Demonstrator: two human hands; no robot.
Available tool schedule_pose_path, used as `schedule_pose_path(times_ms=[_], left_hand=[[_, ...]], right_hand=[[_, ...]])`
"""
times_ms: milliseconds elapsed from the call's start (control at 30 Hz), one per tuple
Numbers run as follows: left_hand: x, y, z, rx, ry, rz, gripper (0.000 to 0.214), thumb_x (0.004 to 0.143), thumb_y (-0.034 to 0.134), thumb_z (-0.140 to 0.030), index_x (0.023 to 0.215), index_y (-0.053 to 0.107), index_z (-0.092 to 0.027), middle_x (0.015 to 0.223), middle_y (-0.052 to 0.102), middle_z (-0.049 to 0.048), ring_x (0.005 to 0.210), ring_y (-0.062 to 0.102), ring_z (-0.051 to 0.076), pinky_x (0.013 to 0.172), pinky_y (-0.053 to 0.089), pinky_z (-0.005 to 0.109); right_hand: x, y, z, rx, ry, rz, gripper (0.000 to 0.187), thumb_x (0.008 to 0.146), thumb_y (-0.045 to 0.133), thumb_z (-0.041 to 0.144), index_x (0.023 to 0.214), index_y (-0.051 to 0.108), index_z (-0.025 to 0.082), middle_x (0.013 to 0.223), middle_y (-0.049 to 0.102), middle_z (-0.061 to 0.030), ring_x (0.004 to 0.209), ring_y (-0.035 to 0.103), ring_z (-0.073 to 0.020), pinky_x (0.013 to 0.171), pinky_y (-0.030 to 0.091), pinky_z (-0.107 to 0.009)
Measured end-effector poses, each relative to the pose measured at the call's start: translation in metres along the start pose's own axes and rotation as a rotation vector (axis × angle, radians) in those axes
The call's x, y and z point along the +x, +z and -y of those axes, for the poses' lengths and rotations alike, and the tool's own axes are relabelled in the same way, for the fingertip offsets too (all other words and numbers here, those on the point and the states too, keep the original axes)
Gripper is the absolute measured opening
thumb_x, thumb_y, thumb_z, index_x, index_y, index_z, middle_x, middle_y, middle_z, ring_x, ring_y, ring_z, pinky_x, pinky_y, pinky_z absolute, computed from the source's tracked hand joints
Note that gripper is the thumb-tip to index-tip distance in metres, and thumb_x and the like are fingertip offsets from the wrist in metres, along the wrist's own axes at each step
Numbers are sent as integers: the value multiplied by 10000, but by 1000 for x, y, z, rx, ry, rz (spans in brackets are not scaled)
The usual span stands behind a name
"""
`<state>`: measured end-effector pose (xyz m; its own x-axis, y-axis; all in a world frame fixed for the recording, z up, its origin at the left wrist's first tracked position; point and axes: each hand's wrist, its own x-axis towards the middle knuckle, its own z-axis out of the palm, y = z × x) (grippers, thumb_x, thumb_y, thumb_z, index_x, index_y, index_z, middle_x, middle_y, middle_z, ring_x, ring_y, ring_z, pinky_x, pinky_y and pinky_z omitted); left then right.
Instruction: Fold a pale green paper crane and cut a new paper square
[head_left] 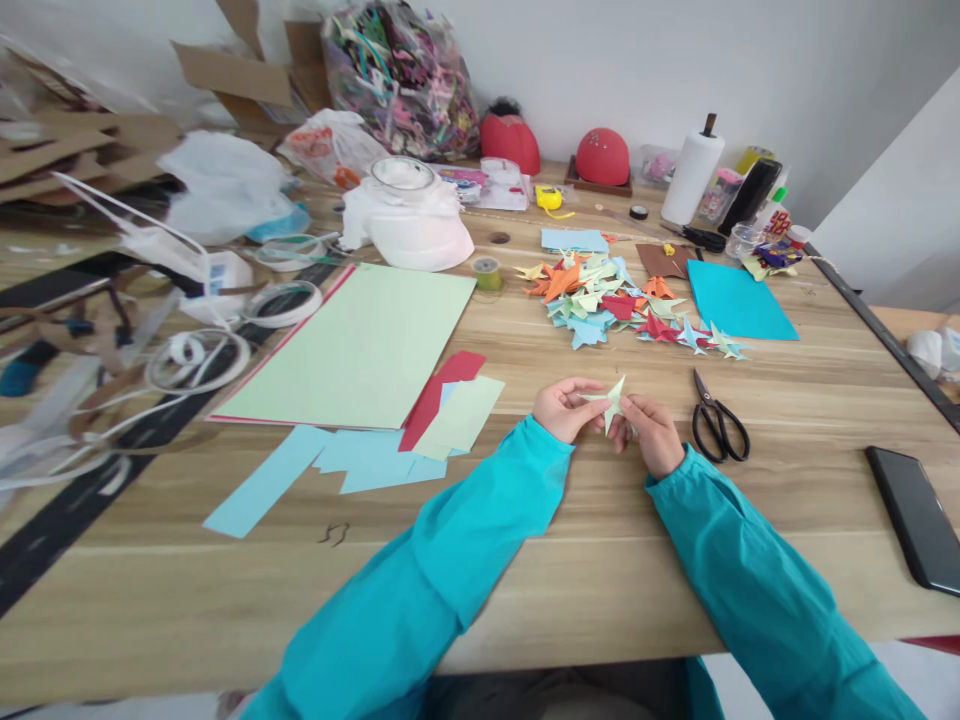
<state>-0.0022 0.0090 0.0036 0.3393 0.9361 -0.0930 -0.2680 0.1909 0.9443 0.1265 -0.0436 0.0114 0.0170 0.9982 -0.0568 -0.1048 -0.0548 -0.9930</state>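
Observation:
A small pale green paper star (613,402) is pinched between my two hands, just above the table. My left hand (564,408) grips its left points with thumb and fingers. On the other side, my right hand (654,430) holds its right edge, with some fingertips hidden beneath. Past my hands lies a heap of folded paper stars (592,300) in orange, green, blue and red. Black-handled scissors (718,420) rest to the right of my right hand. Cut strips of blue paper (262,482), plus red and green pieces, lie left of my left hand.
Large light green sheets (360,345) lie at left, beside tangled white cables (199,360). A turquoise sheet (742,300) sits behind the scissors. A black phone (913,515) is near the right edge. Bags, a white cap (416,225) and a paper roll (693,178) stand farther back.

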Motion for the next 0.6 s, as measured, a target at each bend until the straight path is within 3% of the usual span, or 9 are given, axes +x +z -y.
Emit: schedule_pose_path(times_ms=[400, 600], left_hand=[[-2, 1, -3, 9, -1, -3, 537, 421, 812, -367, 834, 601, -96, 439, 604, -1, 385, 551, 126, 443, 463, 248], [-6, 2, -6, 31, 29, -12, 492, 484, 794, -306, 887, 604, -95, 461, 614, -8, 412, 561, 118, 483, 470, 240]], right_hand=[[2, -1, 0, 1, 31, -8, 417, 729, 565, 544, 590, 556, 151, 497, 586, 0, 342, 482, -78, 342, 364, -195], [1, 0, 3, -80, -13, -27, 418, 718, 580, 537, 566, 558, 148, 473, 591, 0, 310, 465, -67, 321, 334, -187]])
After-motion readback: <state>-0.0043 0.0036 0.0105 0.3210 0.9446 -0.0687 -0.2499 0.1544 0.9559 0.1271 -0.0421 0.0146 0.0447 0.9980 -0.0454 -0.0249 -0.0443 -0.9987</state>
